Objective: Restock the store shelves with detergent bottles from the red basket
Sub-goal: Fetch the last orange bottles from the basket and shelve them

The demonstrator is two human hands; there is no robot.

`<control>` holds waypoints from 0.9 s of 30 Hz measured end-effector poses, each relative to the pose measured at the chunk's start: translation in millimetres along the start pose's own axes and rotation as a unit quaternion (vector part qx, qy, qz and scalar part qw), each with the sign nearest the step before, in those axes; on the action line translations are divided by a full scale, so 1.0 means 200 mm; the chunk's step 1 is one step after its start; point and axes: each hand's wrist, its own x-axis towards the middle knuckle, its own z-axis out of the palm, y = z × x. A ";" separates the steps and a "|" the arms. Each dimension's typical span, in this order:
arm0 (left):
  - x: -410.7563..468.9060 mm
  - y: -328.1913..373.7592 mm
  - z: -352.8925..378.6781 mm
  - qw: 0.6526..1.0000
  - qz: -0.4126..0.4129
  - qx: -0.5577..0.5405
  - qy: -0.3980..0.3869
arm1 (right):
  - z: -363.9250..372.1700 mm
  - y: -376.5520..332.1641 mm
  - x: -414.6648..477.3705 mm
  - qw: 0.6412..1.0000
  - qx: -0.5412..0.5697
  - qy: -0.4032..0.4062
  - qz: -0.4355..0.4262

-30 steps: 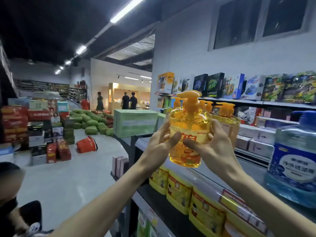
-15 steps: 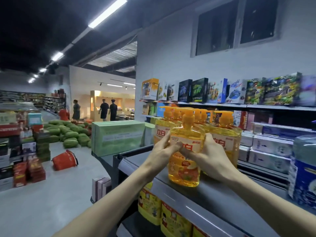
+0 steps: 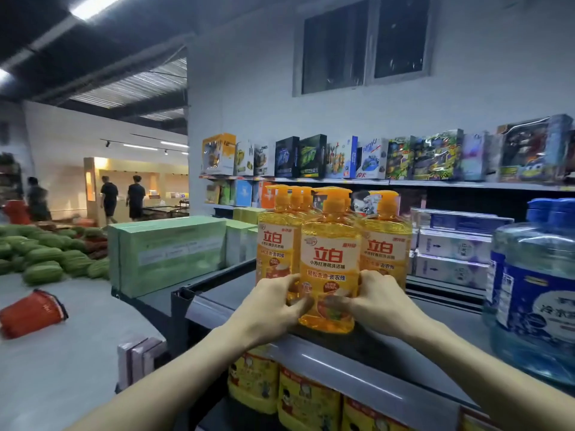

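Plainly the step in hand is the setting-down: one yellow detergent bottle point(image 3: 328, 269) stands upright at the front edge of the grey shelf point(image 3: 230, 293), label facing out, just in front of a row of matching bottles point(image 3: 275, 244). Its base looks to be on the shelf board, though I cannot tell from this angle whether its full weight is down. The left hand point(image 3: 270, 309) grips the lower left side of the bottle, fingers curled round onto its front. The right hand point(image 3: 382, 303) does the same on the lower right, fingertips wrapped over the bottom corner of the label. Neither hand is loosened. Together they hold the bottle low on its body, and the orange pump top is free. The red basket point(image 3: 31, 312) lies tipped on its side on the floor point(image 3: 77, 353), well apart to the left, and its contents are not visible. The next move, I judge, calls for a short push back so the bottle sits square against the row and clear of the edge, then letting go with both hands without knocking the pump heads behind. The big blue water jug point(image 3: 535, 290) on the right is near enough to mind when the right hand comes away.
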 end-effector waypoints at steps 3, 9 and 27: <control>0.05 -0.05 0.00 0.999 -0.007 0.045 0.012 | 0.06 -0.01 0.02 0.999 -0.017 0.033 0.011; 0.09 -0.12 0.03 0.996 -0.016 0.069 0.054 | 0.13 -0.01 0.09 0.994 -0.047 0.071 0.068; 0.07 -0.19 0.10 0.987 -0.046 0.122 0.091 | 0.23 0.03 0.18 0.981 -0.036 0.125 0.146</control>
